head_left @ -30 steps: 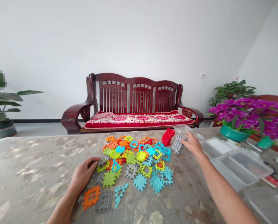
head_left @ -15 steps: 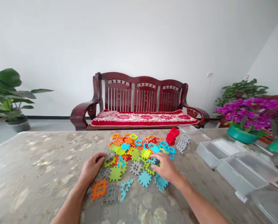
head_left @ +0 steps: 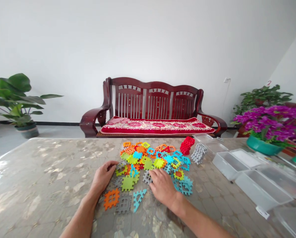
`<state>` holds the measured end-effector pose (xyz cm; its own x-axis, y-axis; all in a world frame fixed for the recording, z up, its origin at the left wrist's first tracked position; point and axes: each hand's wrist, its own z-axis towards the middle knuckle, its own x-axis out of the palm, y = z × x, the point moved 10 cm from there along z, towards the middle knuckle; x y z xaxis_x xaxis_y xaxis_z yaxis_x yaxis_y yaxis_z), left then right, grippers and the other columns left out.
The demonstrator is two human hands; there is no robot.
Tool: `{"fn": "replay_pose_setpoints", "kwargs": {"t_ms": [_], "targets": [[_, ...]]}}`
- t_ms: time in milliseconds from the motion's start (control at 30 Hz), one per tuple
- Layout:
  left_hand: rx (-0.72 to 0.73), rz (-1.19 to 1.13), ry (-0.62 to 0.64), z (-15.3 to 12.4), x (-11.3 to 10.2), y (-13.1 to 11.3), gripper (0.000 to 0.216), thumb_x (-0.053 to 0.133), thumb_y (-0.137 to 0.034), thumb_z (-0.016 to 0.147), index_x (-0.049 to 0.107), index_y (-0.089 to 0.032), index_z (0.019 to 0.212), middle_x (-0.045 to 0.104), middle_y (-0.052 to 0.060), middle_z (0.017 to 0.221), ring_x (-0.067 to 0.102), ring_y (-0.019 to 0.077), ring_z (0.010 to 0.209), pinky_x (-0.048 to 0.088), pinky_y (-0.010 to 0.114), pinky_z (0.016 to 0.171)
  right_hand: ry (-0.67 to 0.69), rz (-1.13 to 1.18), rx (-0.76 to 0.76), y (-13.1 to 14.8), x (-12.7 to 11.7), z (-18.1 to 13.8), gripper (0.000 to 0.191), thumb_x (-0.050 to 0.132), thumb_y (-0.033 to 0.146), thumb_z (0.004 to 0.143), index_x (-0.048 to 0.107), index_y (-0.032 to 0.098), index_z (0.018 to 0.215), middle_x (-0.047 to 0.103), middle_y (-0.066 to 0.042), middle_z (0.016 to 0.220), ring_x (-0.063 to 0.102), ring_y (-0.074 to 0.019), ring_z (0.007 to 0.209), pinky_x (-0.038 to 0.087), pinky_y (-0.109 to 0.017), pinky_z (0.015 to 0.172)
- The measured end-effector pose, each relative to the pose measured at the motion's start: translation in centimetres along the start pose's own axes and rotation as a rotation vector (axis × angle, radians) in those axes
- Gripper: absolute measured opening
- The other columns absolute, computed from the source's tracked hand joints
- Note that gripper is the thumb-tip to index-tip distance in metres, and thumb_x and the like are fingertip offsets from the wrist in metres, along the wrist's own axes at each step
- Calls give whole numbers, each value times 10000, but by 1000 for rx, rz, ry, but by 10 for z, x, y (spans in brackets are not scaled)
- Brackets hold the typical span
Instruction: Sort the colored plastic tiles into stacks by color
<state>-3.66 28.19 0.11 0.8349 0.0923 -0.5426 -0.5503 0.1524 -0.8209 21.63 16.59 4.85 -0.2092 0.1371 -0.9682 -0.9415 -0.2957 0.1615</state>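
Note:
A heap of flat interlocking plastic tiles in orange, green, blue and grey lies on the marble-patterned table. My left hand rests palm down on the heap's left edge, touching grey and green tiles. My right hand lies flat over tiles at the heap's near side, beside a grey tile and blue tiles. A stack of red tiles and a stack of grey tiles stand at the heap's far right.
Several clear plastic boxes line the table's right side. A pot of purple flowers stands behind them. A red wooden bench is beyond the table, and a leafy plant at far left.
My right hand has come back from the grey stack at the far right to the heap's near side. The view has shifted left. My left hand has stayed at the heap's left edge.

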Motion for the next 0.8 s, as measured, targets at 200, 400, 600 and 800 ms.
{"fn": "replay_pose_setpoints", "kwargs": {"t_ms": [200,400,600,800], "targets": [[12,11,-3,1,-1,-1,361,521,-463,737,718,-223,921,763,11,850,692,223,815,509,302,766,-29,1,-33,2,-2,1,401,589,143,841,611,147,1241,691,-129,1197,637,-260,1077,500,-387,959],[-11,62,12,3,-2,3,394,520,-495,731,722,-234,944,763,5,849,696,228,816,505,297,752,-239,191,190,-71,-51,-4,547,634,166,773,579,187,1316,725,-91,1171,692,-226,1010,536,-345,913],[-9,116,30,3,-2,2,408,504,-502,748,721,-237,969,762,9,869,693,231,831,498,307,773,-506,151,551,-210,-139,-38,523,628,324,804,558,230,1314,732,-76,1173,717,-201,855,542,-338,823],[-21,111,31,2,-2,3,402,507,-503,747,723,-246,968,770,3,885,696,231,849,498,298,771,-383,-117,714,-283,-169,-52,562,609,338,821,523,208,1362,728,-81,1191,706,-271,988,519,-356,825]]}}
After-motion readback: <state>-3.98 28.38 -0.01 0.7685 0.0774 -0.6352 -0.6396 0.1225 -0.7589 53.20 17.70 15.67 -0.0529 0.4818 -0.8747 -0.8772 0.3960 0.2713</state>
